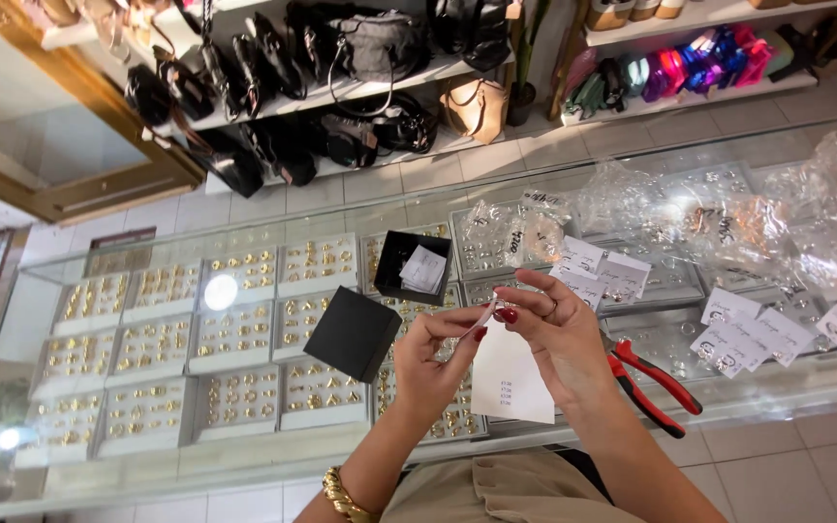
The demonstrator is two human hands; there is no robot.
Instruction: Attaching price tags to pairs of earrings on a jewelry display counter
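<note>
Item 1: left hand [430, 360], gold bracelet [339, 494] at the wrist, thumb and forefinger pinched on a small pale strip [484, 317] above the counter.
Item 2: right hand [556, 334], fingertips closed on the other end of the same strip.
Item 3: white paper sheet [508, 378], lying on the glass just beneath both hands.
Item 4: red-handled pliers [653, 385], on the glass just right of the right wrist.
Item 5: black box lid [353, 334], closed side up, beside the left hand.
Item 6: open black box [409, 268], farther back, holding a folded white card.
Item 7: glass display counter [244, 455], trays of gold rings inside.
Item 8: clear plastic bags [728, 218] and white tags [748, 334], far right.
Item 9: shelves of black handbags [322, 87], beyond.
</note>
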